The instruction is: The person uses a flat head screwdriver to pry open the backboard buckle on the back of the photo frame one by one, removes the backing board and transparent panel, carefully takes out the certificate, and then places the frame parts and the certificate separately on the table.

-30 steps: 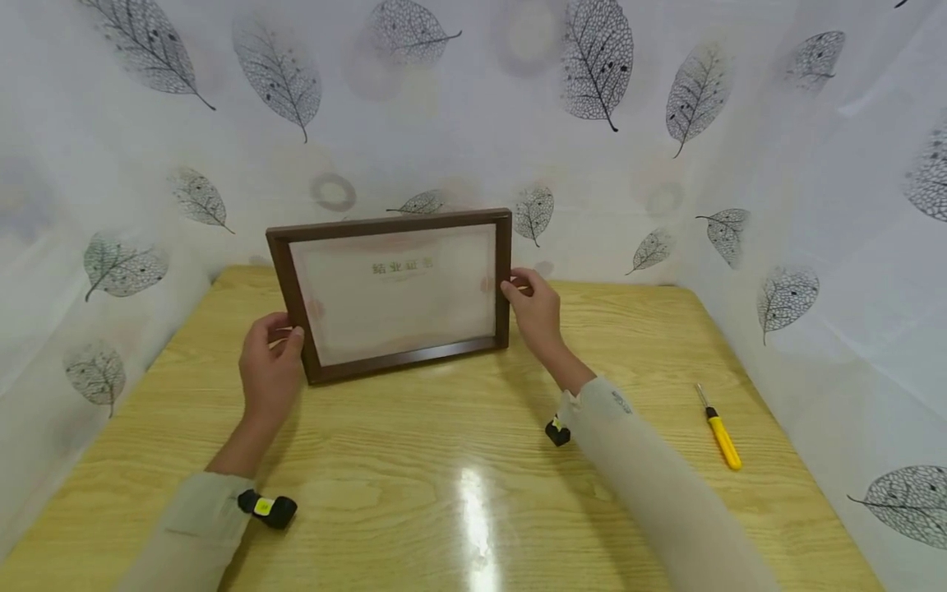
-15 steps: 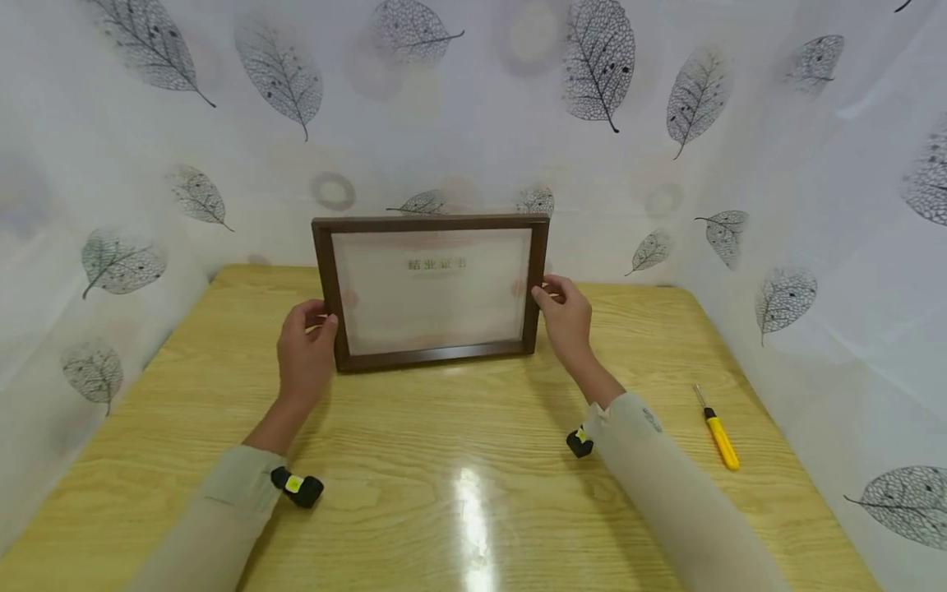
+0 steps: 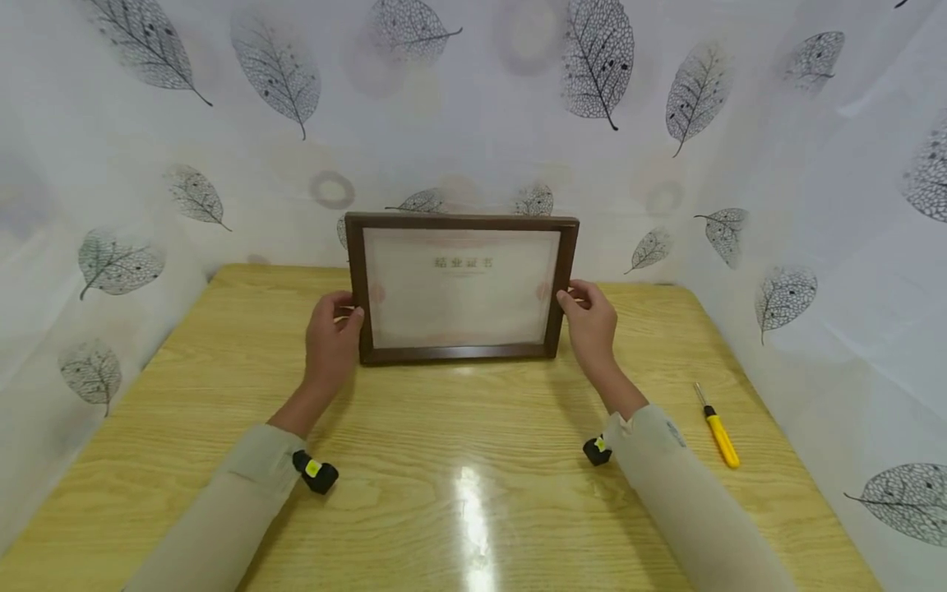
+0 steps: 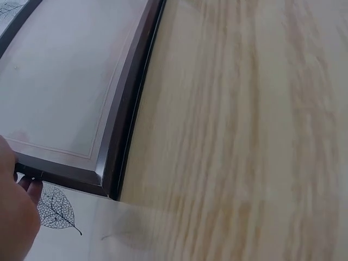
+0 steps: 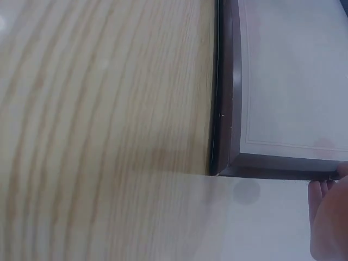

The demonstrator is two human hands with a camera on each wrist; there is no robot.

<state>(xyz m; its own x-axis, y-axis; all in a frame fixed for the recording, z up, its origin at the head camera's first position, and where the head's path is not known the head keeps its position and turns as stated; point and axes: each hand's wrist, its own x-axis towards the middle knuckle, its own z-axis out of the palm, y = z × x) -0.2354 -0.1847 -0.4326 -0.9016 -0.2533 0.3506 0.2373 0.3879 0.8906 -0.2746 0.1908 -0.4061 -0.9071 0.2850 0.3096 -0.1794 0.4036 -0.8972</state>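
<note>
A dark brown picture frame (image 3: 462, 353) with a pale certificate inside stands nearly upright toward the back of the table, its front facing me. Gold characters show near the top of the sheet. My left hand (image 3: 333, 337) grips the frame's left side, thumb on the front and fingers behind. On the opposite side my right hand (image 3: 592, 325) pinches the right edge the same way. In the left wrist view a lower corner of the frame (image 4: 111, 163) shows beside the left hand (image 4: 16, 212). The right wrist view has the other lower corner (image 5: 231, 157) and the right hand (image 5: 330, 217).
A screwdriver (image 3: 718, 432) with a yellow handle lies on the right part of the wood-grain table (image 3: 414, 460). White curtain (image 3: 473, 123) printed with dark leaves hangs behind the table and along both sides.
Both hands have carried the picture frame to the right and slightly back. It was tilted and angled before; now it stands level and faces me squarely. The screwdriver has stayed in place.
</note>
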